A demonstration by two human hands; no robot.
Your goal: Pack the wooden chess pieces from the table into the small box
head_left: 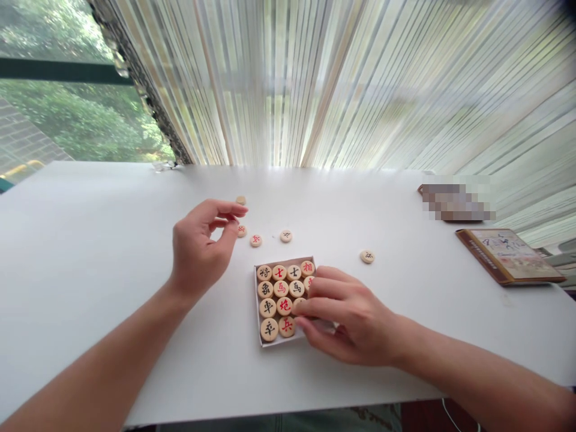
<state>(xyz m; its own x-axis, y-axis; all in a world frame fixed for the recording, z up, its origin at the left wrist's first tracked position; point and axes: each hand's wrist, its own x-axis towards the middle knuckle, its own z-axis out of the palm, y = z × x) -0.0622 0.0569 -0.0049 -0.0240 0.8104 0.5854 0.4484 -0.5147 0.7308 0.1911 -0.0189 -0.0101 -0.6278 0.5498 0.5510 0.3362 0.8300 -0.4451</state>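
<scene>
A small open box (261, 341) lies on the white table (90, 270) and holds several round wooden chess pieces marked in red and black. My right hand (346, 318) rests over the box's right side, fingers curled on a piece (297, 305) there. My left hand (200, 249) hovers to the left of the box, thumb and fingers bent toward each other with nothing seen between them. Just past its fingertips lie loose pieces: one (242, 230) by the fingers, another (256, 240) beside it, a third (285, 236) farther right, one (241, 200) beyond.
One more piece (367, 256) lies right of the box. A box lid with a printed picture (510, 255) sits at the table's right edge, a blurred object (456, 202) behind it. Striped curtains (360, 84) hang behind the table; a window (58, 108) is at left.
</scene>
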